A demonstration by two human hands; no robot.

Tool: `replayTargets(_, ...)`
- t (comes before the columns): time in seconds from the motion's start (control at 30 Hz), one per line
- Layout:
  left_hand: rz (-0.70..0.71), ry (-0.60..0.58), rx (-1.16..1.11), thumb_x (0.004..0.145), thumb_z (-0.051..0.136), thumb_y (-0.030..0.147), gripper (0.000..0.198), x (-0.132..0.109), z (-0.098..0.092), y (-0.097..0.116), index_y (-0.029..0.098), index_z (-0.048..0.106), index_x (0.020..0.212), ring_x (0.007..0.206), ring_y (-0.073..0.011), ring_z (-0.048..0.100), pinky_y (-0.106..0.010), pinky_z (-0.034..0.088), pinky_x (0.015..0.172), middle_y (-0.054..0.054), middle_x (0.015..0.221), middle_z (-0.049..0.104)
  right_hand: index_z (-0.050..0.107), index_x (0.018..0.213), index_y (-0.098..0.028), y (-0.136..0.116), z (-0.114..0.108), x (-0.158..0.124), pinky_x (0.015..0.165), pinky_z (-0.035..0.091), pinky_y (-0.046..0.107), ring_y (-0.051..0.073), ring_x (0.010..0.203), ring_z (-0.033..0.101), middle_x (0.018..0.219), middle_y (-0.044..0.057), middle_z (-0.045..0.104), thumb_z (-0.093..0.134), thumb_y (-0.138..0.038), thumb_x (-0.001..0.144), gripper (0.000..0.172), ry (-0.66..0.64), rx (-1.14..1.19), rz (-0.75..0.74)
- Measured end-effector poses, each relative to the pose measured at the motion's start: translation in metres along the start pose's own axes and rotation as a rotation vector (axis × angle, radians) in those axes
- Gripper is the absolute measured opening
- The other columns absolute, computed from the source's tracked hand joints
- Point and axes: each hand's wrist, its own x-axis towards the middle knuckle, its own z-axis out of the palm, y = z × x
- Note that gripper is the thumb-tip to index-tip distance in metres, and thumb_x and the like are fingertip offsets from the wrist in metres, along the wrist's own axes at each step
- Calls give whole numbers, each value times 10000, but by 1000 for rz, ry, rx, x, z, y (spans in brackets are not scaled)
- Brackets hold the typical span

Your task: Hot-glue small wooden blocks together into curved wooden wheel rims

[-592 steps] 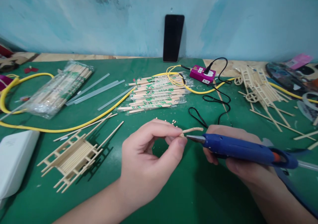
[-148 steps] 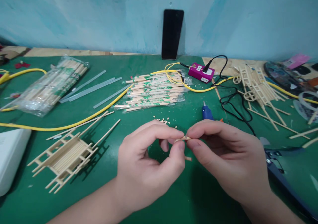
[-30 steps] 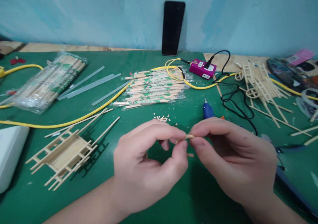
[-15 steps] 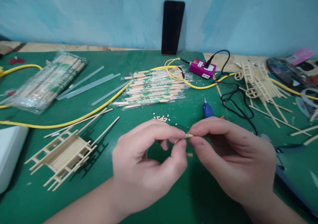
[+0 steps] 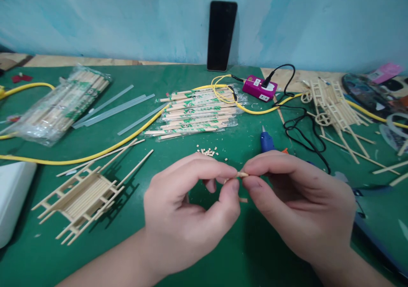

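Near the centre, my left hand (image 5: 194,210) pinches a small wooden piece (image 5: 242,174) between thumb and forefinger. My right hand (image 5: 299,206) is closed on the other end of that piece, its fingertips almost touching those of my left hand. Another short wooden bit (image 5: 243,200) shows just below the left thumb. Tiny cut wooden bits (image 5: 208,152) lie behind my left hand. A blue glue gun (image 5: 266,140) is partly hidden behind my right hand. To the left, a small cart-like frame of sticks (image 5: 84,195) sits on the green table (image 5: 134,253).
Wrapped chopsticks (image 5: 197,115) lie at the middle back, with clear glue sticks (image 5: 117,108) and a bagged bundle (image 5: 63,104) leftward. A phone (image 5: 222,35) leans on the wall. A purple power strip (image 5: 259,88), cables and stick models (image 5: 334,108) are at right.
The short wooden bit below the left thumb has shifted very slightly downward. Both hands keep almost the same pose and hold.
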Motion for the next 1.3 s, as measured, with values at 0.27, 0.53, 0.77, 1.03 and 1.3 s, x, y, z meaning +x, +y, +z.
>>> replayTargets(0.27,-40,53,3,839,759,-2,243,2,0,2,234,790,892,637,-139,697,-275,571,558,11,762,780,828,1041,-275,3,-1,0,725,658,195,112,765,767,923,-45,826,726,20,922,334,104,60,60)
replayTargets(0.53,-93,26,-10,828,768,-12,216,0,0,2,194,779,890,668,-111,694,-239,569,608,16,772,771,802,1053,-283,4,-1,1,711,617,157,83,784,753,945,-64,815,739,-10,957,296,27,65,43)
replayTargets(0.77,-218,59,-45,846,794,-3,246,-1,0,3,232,804,921,676,-96,686,-202,576,636,51,772,767,730,1067,-269,15,-4,7,669,589,215,103,720,721,844,-44,739,691,-236,1128,79,30,60,113)
replayTargets(1.03,-592,31,-445,936,896,198,62,3,-7,-4,258,883,929,652,-92,656,-164,576,616,27,742,761,762,1110,-266,22,-4,12,660,586,270,141,754,727,934,-3,776,692,-275,1131,74,59,202,155)
replayTargets(1.3,-707,-125,-745,921,960,287,82,7,-8,-11,242,902,957,688,-73,726,-134,611,703,19,783,803,822,1207,-310,16,4,3,810,667,235,130,892,825,1073,-32,881,811,-160,1031,231,-99,139,64)
